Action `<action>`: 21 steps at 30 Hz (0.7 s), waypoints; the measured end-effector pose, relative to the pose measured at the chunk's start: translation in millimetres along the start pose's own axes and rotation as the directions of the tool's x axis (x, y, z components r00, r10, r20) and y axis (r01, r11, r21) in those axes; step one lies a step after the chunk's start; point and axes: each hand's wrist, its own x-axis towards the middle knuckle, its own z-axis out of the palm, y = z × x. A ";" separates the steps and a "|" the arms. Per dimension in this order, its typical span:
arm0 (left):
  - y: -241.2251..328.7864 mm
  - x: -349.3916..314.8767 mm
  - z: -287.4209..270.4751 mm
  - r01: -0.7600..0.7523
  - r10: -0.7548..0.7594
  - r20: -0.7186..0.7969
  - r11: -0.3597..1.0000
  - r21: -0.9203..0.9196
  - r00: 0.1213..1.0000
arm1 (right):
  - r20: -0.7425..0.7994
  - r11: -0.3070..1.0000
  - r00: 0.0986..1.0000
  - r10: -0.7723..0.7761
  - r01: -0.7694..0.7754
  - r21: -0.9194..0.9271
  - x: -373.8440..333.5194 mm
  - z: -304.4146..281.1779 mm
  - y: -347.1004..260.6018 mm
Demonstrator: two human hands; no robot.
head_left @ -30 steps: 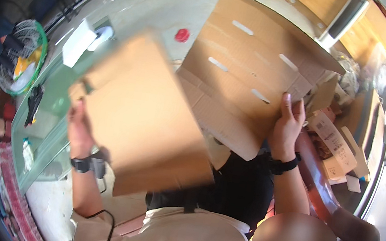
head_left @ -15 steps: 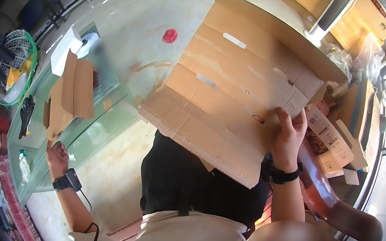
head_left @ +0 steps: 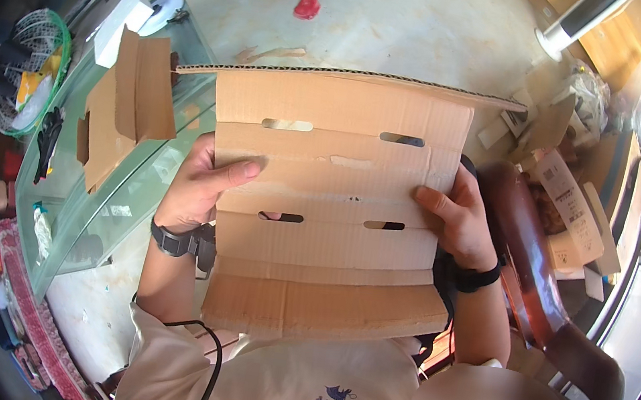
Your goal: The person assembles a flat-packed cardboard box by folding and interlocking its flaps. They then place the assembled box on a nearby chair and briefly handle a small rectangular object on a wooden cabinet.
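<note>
A wide piece of corrugated cardboard (head_left: 331, 246) is held up in front of my body. It has several oblong slots, crosswise creases and a torn patch of surface paper. Its far flap stands edge-on, and the near flap bends toward my shirt. My left hand (head_left: 205, 181) grips the left edge, thumb on the face and fingers hidden behind. At the right edge, my right hand (head_left: 460, 218) holds it the same way. A smaller folded cardboard box (head_left: 131, 98) stands apart on the glass table, left of my left hand.
The glass table (head_left: 102, 228) lies at the left, with a black-handled tool (head_left: 47, 144) on it. Beyond its edge is a green-rimmed basket (head_left: 25, 72). A brown wooden armrest (head_left: 528, 252) and several cardboard boxes (head_left: 569, 217) are at my right. A red item (head_left: 307, 9) lies on the floor ahead.
My left hand has come over from beside the small box and taken the large cardboard's left edge. The cardboard has turned square to me and moved closer and lower.
</note>
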 end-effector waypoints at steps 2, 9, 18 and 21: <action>-8.4 6.3 4.3 0.040 -0.040 0.023 0.999 -0.023 0.999 | -0.037 0.999 0.999 0.017 -0.019 -0.039 -2.7 -8.1 -0.7; -48.8 15.8 11.8 0.090 -0.087 0.068 0.995 -0.039 0.994 | -0.098 0.999 0.994 0.039 -0.040 -0.015 -19.6 -26.7 2.5; -81.1 22.8 22.4 0.138 -0.138 -0.001 0.990 0.006 0.990 | -0.264 0.994 0.964 0.029 -0.056 -0.093 -44.7 -41.8 42.7; -78.3 28.2 22.7 0.250 -0.250 0.031 0.968 0.017 0.968 | -0.305 0.989 0.951 0.054 -0.092 -0.112 -49.3 -43.8 46.8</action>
